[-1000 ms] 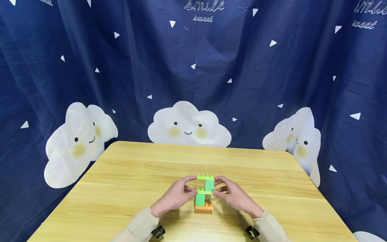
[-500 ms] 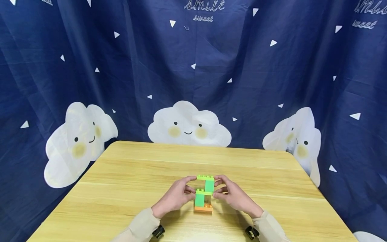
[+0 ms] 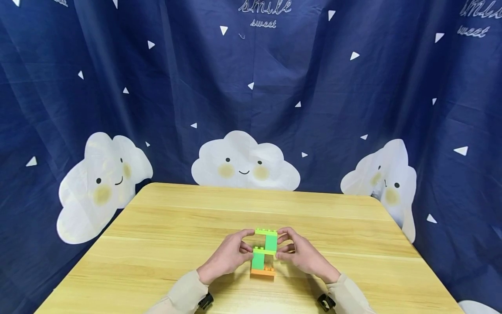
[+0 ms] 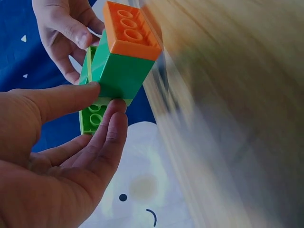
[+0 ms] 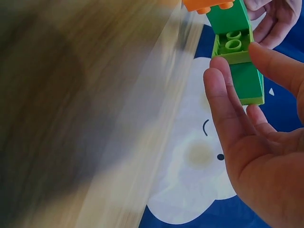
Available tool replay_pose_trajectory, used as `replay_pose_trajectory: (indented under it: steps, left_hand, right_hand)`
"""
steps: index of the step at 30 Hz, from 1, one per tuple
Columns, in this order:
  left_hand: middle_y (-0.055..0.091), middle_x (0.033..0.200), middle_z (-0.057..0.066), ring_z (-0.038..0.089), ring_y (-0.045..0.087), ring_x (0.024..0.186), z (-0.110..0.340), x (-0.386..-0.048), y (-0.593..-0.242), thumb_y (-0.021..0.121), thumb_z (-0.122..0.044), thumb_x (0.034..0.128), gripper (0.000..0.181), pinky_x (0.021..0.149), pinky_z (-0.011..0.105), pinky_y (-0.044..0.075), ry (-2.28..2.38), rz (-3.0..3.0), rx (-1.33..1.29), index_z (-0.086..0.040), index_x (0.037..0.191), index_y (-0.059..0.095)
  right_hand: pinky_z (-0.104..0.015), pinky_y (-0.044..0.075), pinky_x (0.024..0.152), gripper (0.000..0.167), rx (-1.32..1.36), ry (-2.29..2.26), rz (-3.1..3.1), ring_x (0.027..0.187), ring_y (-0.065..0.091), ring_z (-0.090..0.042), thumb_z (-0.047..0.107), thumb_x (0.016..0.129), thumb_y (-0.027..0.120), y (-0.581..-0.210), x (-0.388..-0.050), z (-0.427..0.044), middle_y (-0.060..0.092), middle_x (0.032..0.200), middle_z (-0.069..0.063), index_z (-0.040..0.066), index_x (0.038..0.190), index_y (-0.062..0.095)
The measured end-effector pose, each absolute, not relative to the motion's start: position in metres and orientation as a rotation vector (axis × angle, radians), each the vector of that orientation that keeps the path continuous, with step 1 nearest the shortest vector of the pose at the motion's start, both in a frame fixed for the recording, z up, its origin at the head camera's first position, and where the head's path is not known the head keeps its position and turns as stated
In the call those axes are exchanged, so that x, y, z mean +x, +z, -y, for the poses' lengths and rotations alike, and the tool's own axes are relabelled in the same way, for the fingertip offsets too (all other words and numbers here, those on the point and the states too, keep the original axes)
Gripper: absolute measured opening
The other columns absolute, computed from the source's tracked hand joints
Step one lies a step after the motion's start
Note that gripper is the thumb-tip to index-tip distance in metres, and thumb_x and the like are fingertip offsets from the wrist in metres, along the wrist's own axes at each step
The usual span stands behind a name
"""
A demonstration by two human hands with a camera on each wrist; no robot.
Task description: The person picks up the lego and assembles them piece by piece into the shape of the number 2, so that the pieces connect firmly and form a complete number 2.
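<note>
A stack of toy building bricks is held between both hands in the head view. From the bottom it has an orange flat brick (image 3: 262, 272), a green brick (image 3: 258, 261), a lime flat brick (image 3: 269, 252), another green brick (image 3: 271, 243) and a lime flat brick (image 3: 266, 232) on top. The green bricks sit at opposite ends, leaving gaps. My left hand (image 3: 227, 255) pinches the stack's left side, its thumb near the lower green brick. On the right side, my right hand (image 3: 306, 255) pinches it around the middle lime brick and upper green brick. In the left wrist view, the orange brick's hollow underside (image 4: 130, 33) shows.
The stack is over a light wooden table (image 3: 157, 240). Behind stands a dark blue curtain (image 3: 251, 109) with white clouds and triangles. Black bands (image 3: 205, 301) sit at both wrists, by the pale sleeves.
The stack has shifted slightly left and downward in the head view. My left thumb has slid a little away from the middle lime brick. Both hands otherwise stay nearly in place.
</note>
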State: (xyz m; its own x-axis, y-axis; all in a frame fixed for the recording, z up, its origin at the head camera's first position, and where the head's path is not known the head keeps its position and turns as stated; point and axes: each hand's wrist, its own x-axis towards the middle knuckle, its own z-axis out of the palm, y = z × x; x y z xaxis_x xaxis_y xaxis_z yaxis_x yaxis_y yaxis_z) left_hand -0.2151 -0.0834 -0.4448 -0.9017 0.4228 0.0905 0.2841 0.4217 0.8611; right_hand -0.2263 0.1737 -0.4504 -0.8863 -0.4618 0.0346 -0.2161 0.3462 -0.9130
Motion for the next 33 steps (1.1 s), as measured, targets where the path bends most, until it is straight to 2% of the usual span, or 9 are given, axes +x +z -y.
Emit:
replay_pose_trajectory:
  steps: [9, 15, 23, 33]
  left_hand:
    - [0.056, 0.143, 0.024, 0.020, 0.071, 0.096, 0.0827, -0.2161, -0.4485, 0.074, 0.000, 0.0902, 0.061, 0.079, 0.026, 0.060, 1.474, -2.549, 0.652, 0.003, 0.146, 0.049]
    - [0.056, 0.143, 0.024, 0.021, 0.071, 0.096, 0.0821, -0.2165, -0.4494, 0.074, -0.001, 0.0900, 0.061, 0.079, 0.027, 0.060, 1.482, -2.550, 0.650, 0.004, 0.146, 0.050]
    - [0.057, 0.142, 0.025, 0.021, 0.072, 0.095, 0.0814, -0.2177, -0.4519, 0.075, -0.002, 0.0894, 0.061, 0.078, 0.027, 0.061, 1.485, -2.554, 0.640, 0.005, 0.145, 0.050]
    - [0.056, 0.143, 0.026, 0.021, 0.071, 0.096, 0.0813, -0.2177, -0.4536, 0.075, -0.002, 0.0895, 0.062, 0.077, 0.027, 0.060, 1.494, -2.545, 0.616, 0.006, 0.145, 0.049]
  right_hand:
    - [-0.030, 0.060, 0.082, 0.055, -0.609, -1.511, -2.411, 0.106, 0.069, -0.029, 0.005, 0.094, 0.073, -0.4527, -0.2262, -0.1721, 0.058, 0.123, -0.016, 0.010, 0.140, 0.043]
    - [-0.030, 0.060, 0.081, 0.055, -0.601, -1.509, -2.423, 0.105, 0.069, -0.029, 0.004, 0.094, 0.073, -0.4530, -0.2257, -0.1708, 0.059, 0.122, -0.016, 0.009, 0.140, 0.044]
    - [-0.030, 0.060, 0.082, 0.044, -0.563, -1.473, -2.439, 0.106, 0.069, -0.029, 0.008, 0.095, 0.072, -0.4528, -0.2248, -0.1701, 0.061, 0.123, -0.013, 0.006, 0.134, 0.051]
    - [-0.031, 0.060, 0.083, 0.047, -0.552, -1.460, -2.421, 0.108, 0.069, -0.029, 0.011, 0.096, 0.072, -0.4515, -0.2246, -0.1696, 0.061, 0.123, -0.012, 0.005, 0.137, 0.051]
